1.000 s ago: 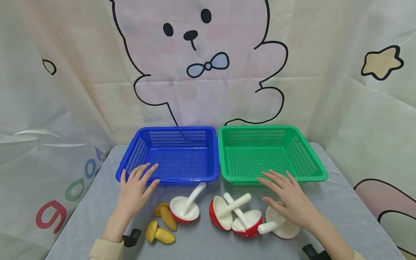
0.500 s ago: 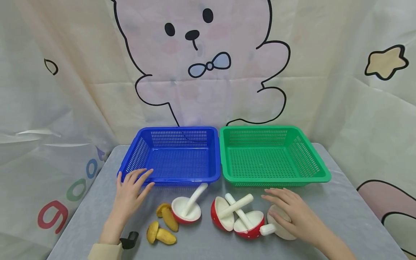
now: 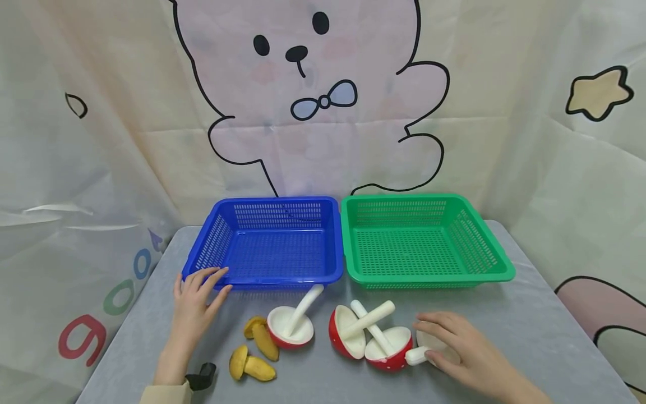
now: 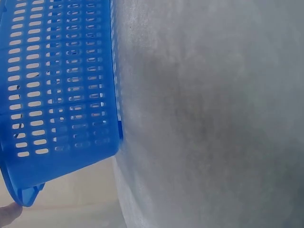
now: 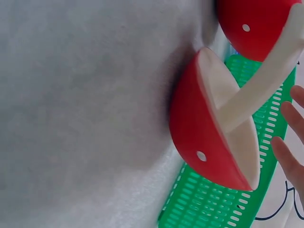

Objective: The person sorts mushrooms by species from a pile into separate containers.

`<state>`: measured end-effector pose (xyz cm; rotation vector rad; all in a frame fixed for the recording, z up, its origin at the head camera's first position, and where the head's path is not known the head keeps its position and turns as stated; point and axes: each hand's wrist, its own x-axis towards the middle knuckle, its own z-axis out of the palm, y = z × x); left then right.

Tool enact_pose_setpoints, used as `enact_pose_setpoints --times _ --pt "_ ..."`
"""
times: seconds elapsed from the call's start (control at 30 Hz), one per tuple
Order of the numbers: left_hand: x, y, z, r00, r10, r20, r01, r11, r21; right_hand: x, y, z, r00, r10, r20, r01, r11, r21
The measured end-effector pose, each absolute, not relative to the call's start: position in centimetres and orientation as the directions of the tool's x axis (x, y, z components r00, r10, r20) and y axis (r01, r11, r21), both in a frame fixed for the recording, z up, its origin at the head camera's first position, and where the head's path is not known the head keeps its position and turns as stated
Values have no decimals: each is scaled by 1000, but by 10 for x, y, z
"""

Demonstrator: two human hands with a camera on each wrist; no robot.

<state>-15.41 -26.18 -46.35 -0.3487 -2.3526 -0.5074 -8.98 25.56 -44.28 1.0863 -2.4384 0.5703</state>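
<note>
Risk: the mushroom (image 3: 429, 341) at the lower right of the head view is lying partly under the right hand (image 3: 466, 350), its stem end right beside a red-capped neighbour (image 3: 396, 339). Whether the two are touching cannot be confirmed. A sideways pull could, in my judgement, send that neighbour rolling; a pinch catching only the cap's smooth rim could let the mushroom slip. A stray press on the left could shift the blue basket (image 3: 282, 280).

Pose: the right hand is hanging palm down, its forearm entering from the lower right corner. Its fingers are bending slightly and standing apart in the right wrist view; the thumb is lying near the stem, with no grip showing. The left hand (image 3: 194, 306), left of centre, is hovering with fingers spread near the basket's front left corner; fingertip contact is remaining unverified.
</note>
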Motion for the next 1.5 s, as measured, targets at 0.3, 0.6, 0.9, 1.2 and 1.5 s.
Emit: enact_pose_setpoints --times 0.3,0.6,0.9,1.2,1.5 --pt "-153 -265 -467 -703 82 707 375 887 270 -90 256 -449 -588 -630 506 -798 553 -238" --pt "-153 -264 -464 -686 77 723 393 877 279 -94 260 -460 -463 -661 590 -879 429 -209" --pt "-154 -262 -463 -696 79 713 389 877 283 -90 263 -464 -518 -655 550 -848 478 -230" --pt "-154 -264 -466 -697 72 713 391 872 294 -89 265 -464 -554 -637 536 -823 515 -239" --pt "-154 -264 -466 -703 59 709 374 879 297 -91 265 -462 -528 -640 558 -838 497 -223"
